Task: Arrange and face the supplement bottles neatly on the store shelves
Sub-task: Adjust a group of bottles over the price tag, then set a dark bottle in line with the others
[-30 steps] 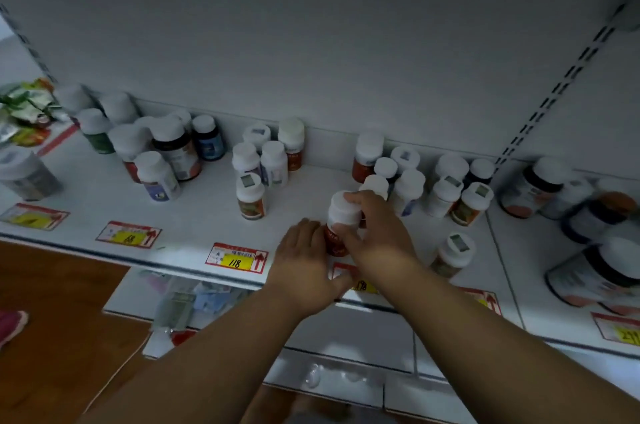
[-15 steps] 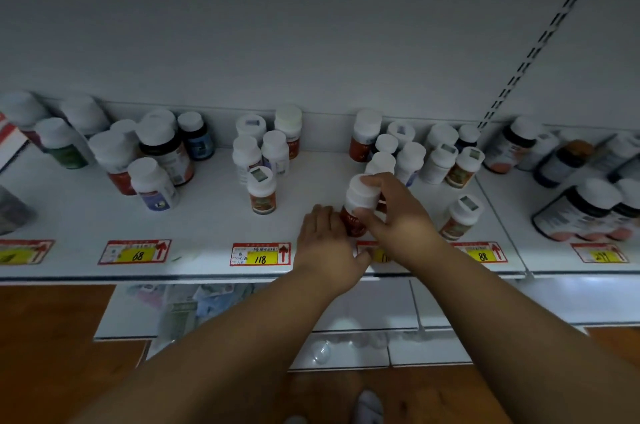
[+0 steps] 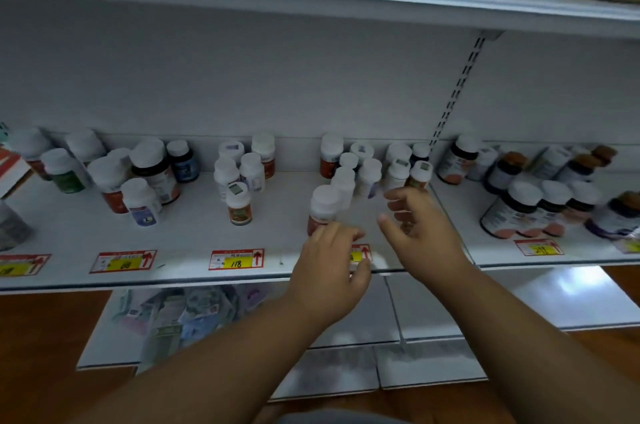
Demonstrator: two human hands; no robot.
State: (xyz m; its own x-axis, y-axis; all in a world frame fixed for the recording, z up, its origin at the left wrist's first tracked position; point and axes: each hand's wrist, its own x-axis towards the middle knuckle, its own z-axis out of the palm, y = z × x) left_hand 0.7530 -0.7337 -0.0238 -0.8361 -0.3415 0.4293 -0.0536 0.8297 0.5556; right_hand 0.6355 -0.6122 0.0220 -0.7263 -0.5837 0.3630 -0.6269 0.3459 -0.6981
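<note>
Nearest, the left hand (image 3: 329, 264) is hovering with fingers loosely curled just in front of the red-labelled white-capped bottle (image 3: 322, 209), gripping nothing, while the right hand (image 3: 420, 233) is hanging spread and empty beside it. That bottle is standing upright near the shelf (image 3: 194, 236) front, long axis vertical; which way its label faces is too blurred to tell. Judging from this, turning it label-forward and lining it up ahead of the bottle row (image 3: 360, 171) behind is the careful move.

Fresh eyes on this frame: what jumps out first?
Two bare hands over the front of the shelf: the left hand by a white-capped bottle, the right hand open, fingers spread, holding nothing. Behind them, loose clusters of white-capped bottles crowd the back. Yellow price tags line the edge, one reading 118.
</note>
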